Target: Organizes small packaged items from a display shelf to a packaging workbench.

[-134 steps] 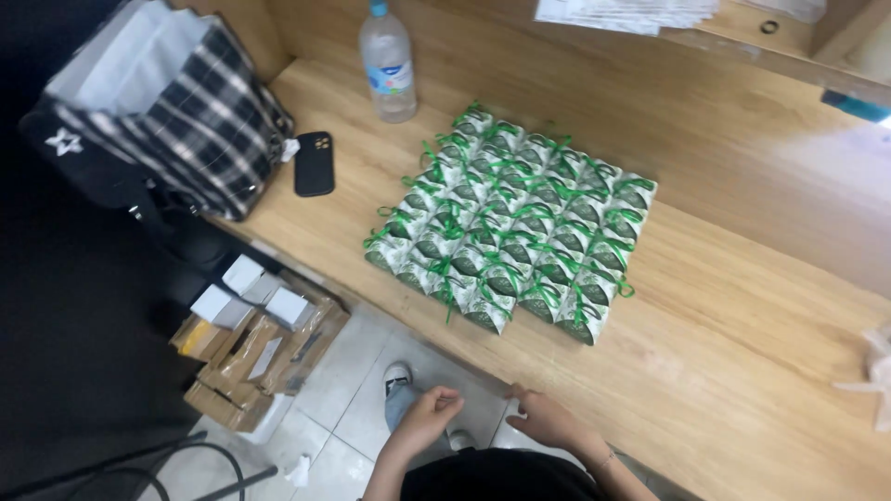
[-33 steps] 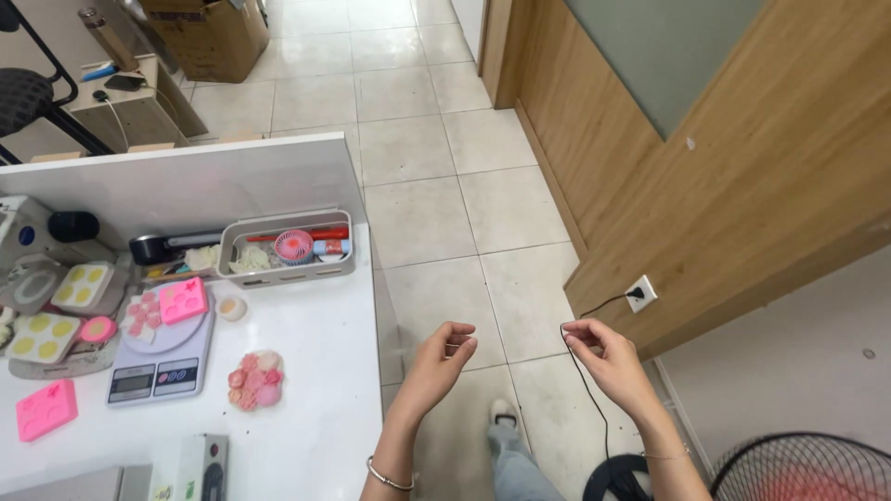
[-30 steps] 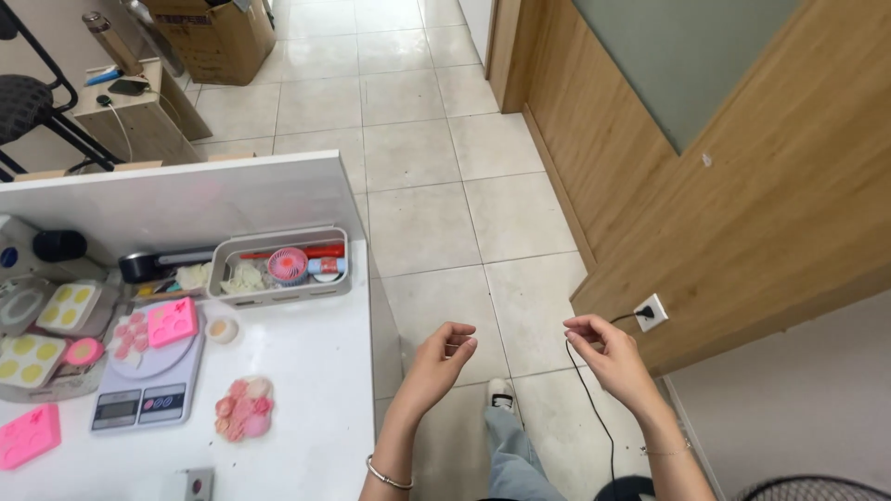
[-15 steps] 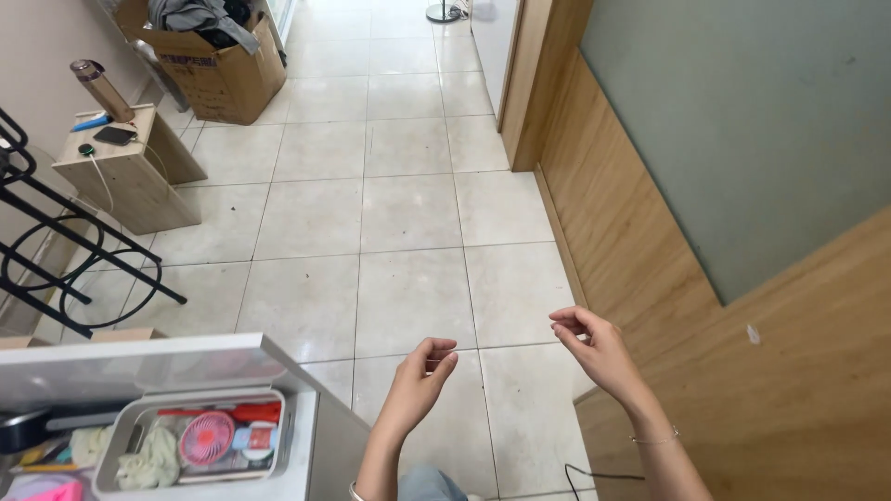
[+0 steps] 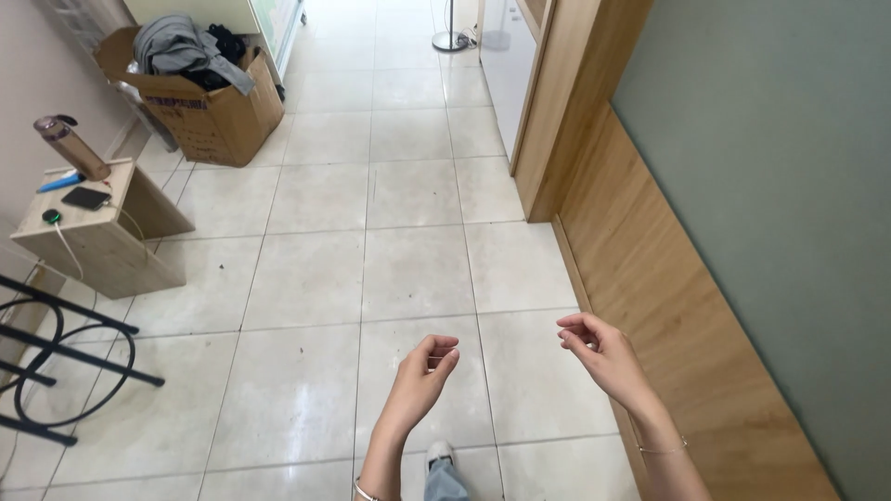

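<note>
1. Over the tiled floor, both hands are raised in front of the person, well apart from each other, nothing beneath them but tile.
2. Left hand: fingers curled inward, thumb and forefinger tips pinched together. Whether anything thin sits in the pinch cannot be told.
3. Right hand: fingers loosely curled, thumb near the forefinger; no object can be made out in it. A thin bracelet circles that wrist.
4. Below the hands, a jeans leg and a white shoe stand on the floor.
5. Right of the hands: wood wall panel under a grey-green wall.
6. Far left: small wooden stand serving as a surface, carrying a bottle, a dark phone and a blue pen.
7. Upper left: open cardboard box holding grey clothing.
8. Lower left: black metal frame.
</note>
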